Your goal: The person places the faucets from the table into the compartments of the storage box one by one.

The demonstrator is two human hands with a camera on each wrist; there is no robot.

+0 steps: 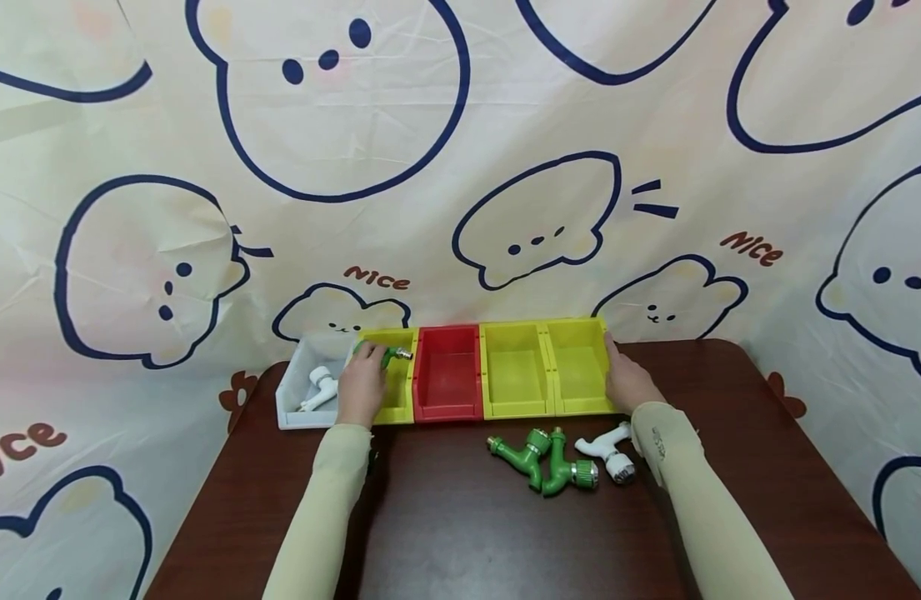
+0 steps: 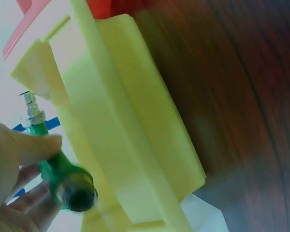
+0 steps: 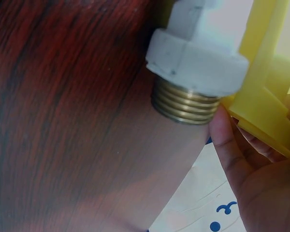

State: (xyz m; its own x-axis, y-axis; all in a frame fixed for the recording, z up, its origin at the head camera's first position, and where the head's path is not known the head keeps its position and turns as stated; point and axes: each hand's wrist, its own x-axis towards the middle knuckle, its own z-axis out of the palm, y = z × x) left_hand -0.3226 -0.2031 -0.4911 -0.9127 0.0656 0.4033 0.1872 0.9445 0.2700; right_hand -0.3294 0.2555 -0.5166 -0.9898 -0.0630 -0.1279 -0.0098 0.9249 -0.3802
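- Currently, the left grip is closed around a green tap with a metal nozzle, thumb on one side and fingers on the other; its round dark opening faces the left wrist camera.
- Below the left grip sits a yellow rectangular plastic bin; how high the held tap is above its floor, I cannot tell.
- Just left of that grip, a white rectangular plastic bin has a white plastic tap lying inside.
- Right of the left grip, a red rectangular plastic bin comes next in the row, then a second yellow bin.
- The right grip holds the outer wall of the end yellow bin, its thumb and fingers narrowed on the edge.
- Left of the right grip and closer to the person, two green taps with ribbed knobs lie together on the dark brown wood-grain counter.
- Nearer the right grip, beside the sleeve, lies a white tap with a brass thread; the right wrist view shows that thread close up.
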